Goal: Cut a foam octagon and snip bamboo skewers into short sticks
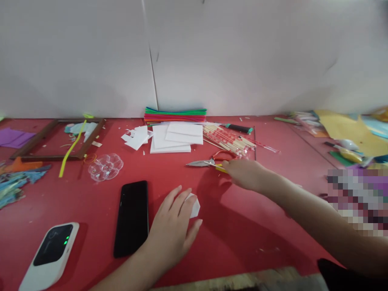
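My left hand lies low over the red tabletop with its fingers stretched out. A small folded-looking white paper piece shows from under its index finger, partly hidden. Farther forward on the right, my right hand has its fingers closed around a slim yellow-and-white tool; its exact kind is unclear. Right beside that hand lie scissors with red handles, blades pointing left. The fingers cover part of the handles.
A black phone and a white device lie to the left. White sheets, bundled sticks, a dark-handled tool and coloured strips lie by the wall. A clear palette and brown frame sit left.
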Tool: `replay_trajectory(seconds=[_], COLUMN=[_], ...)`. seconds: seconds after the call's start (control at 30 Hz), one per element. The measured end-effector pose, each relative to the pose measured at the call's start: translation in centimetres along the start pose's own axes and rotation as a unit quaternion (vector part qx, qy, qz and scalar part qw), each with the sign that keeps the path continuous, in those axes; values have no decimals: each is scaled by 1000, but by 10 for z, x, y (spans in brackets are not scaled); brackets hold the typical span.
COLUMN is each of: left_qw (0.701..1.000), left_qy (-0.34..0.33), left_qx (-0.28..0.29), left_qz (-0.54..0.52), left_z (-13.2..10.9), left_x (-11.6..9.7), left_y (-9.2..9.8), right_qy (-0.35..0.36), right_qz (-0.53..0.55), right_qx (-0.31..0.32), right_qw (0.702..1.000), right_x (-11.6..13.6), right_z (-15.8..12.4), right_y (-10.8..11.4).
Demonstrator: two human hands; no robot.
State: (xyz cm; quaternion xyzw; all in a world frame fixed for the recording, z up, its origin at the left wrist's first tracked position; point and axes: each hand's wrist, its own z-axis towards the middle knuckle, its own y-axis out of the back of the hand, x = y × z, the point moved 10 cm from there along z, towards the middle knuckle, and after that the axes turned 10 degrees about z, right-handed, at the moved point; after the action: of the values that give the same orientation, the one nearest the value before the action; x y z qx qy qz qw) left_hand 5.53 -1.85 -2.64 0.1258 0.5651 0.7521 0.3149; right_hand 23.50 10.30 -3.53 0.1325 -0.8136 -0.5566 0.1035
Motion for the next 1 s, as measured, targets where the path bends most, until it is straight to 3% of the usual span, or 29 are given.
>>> replay_trajectory(seconds=[0.1,0.4,0.53,0.6,0.7,0.87,1.0], left_qw=[1000,996,995,995,995,994,994], left_qy=[-5,3,-2,-7,-16,-24,-22], left_qx=[12,84,94,97,102,105,103], left_qz=[0,8,13,8,-10,-23,-30], left_z=[1,-1,-3,-3,-2,0,1], left_x=[3,5,2,0,-3,-4,-4], left_y=[-6,-24,-26,-27,-28,-25,-24], right_qy=[8,26,41,61,61,-41,-90], right_qz=[-4,-22,-19,-5,10,9,3], right_qx=[6,-3,-15,-20,-53,-114,-73], right_qw=[1000,999,999,998,997,993,993], right_x=[5,12,30,42,47,1,-35], right_z=[-17,-11,-17,-15,0,52,95], right_y=[-12,-23,-34,-31,-7,45,46])
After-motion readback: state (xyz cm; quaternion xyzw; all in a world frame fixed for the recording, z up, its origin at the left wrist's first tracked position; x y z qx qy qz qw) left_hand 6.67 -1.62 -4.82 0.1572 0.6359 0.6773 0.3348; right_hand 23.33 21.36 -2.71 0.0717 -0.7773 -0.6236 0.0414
